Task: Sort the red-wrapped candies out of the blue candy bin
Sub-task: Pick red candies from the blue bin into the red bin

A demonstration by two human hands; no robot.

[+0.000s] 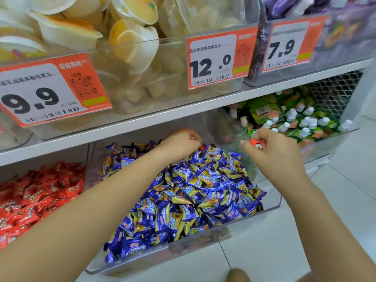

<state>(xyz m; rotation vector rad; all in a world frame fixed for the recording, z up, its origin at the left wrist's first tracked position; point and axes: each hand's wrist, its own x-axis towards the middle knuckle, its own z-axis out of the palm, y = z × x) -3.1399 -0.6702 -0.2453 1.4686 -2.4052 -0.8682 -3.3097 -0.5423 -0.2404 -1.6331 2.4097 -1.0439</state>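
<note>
A clear bin heaped with blue-and-yellow wrapped candies sits on the lower shelf. My left hand reaches to the back of this heap, fingers curled, with a small red candy showing at its fingertips. Another red wrapper peeks out just under that hand. My right hand hovers above the bin's right side and pinches a red-wrapped candy with a cartoon face.
A bin of red-wrapped candies stands to the left. Right of the blue bin is a bin of green pouches with white caps. The shelf above carries jelly cups and orange price tags. White floor tiles lie at the right.
</note>
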